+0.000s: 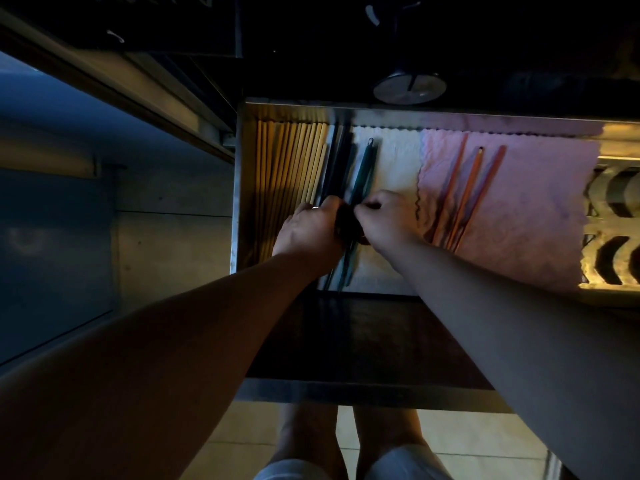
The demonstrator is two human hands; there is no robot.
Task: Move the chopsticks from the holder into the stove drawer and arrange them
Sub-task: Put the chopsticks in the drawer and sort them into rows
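The stove drawer stands pulled out below me. Along its left side lie several light wooden chopsticks in a neat row. Beside them a bunch of dark and teal chopsticks rests on a white cloth. My left hand and my right hand meet over the middle of this dark bunch, fingers curled on the sticks. Three orange chopsticks lie fanned out on a pink cloth. The holder is not in view.
A perforated metal panel closes the drawer's right end. A round grey knob sits on the dark stove front above. The drawer's dark front panel is near my legs. A grey cabinet face stands at left.
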